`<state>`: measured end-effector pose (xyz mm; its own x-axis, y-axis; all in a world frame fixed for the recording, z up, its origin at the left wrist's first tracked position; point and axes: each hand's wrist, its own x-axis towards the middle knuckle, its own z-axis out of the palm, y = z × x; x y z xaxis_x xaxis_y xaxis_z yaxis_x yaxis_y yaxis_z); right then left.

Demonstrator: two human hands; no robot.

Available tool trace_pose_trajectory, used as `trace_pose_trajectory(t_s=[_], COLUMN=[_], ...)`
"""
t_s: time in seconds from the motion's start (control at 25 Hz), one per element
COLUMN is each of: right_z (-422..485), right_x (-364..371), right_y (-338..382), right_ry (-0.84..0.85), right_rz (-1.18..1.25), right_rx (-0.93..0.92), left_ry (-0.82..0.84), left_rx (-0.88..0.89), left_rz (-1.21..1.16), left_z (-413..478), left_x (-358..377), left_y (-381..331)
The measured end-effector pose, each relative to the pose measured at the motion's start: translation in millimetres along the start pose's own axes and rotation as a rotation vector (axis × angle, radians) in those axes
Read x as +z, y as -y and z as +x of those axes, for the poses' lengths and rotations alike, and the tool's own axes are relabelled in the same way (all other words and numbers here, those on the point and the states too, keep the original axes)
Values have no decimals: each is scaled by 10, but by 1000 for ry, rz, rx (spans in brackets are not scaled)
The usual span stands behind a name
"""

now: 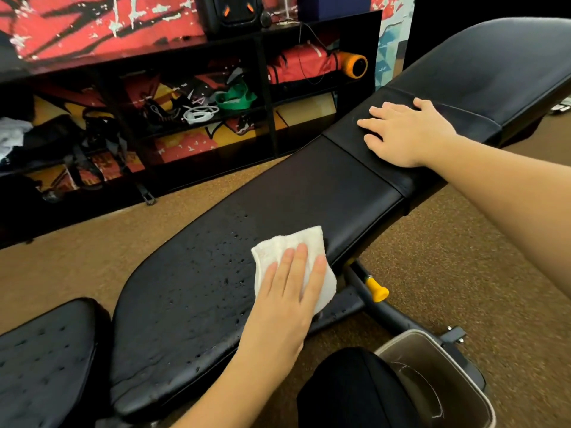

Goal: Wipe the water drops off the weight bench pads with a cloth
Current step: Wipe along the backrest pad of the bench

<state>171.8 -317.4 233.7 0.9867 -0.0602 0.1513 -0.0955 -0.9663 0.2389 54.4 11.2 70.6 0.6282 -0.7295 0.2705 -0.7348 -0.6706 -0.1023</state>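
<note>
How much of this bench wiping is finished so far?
Roughly half, I'd guess. The long black bench pad looks dry near the resting right hand. The left hand presses the folded white cloth on the pad's middle. Left of it, water drops dot the surface, and the separate black seat pad is spotted too.

I'm looking at a gym or home workout room: a black padded weight bench [309, 193] with a yellow adjustment knob [377, 292] is taking up most of the view, sitting on speckled brown flooring [463, 248]. Behind it a low black shelf unit [268, 112] is holding workout gear: a green band [234, 98], a coiled white cord [200, 114], a red rolled bag [296, 66] and an orange-ended roller [355, 65]. A red graffiti-style mural [77, 26] is running along the wall above.
</note>
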Motion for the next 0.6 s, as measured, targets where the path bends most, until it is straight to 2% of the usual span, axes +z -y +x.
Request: trace_pose_trajectory(t_s=[0.12, 0.2, 0.4, 0.6], right_z=[8, 29, 49, 65], right_x=[27, 41, 91, 80], right_y=[-12, -19, -36, -37], right_ry=[-11, -14, -35, -35], right_rz=[4, 5, -8, -5], right_rx=[8, 8, 27, 21], left_ry=[7, 102, 253, 261], left_rx=[4, -60, -342, -481], left_rz=[8, -107, -482, -477], left_z=[-290, -237, 464, 1314], left_x=[16, -53, -317, -60], left_y=[17, 40, 320, 987])
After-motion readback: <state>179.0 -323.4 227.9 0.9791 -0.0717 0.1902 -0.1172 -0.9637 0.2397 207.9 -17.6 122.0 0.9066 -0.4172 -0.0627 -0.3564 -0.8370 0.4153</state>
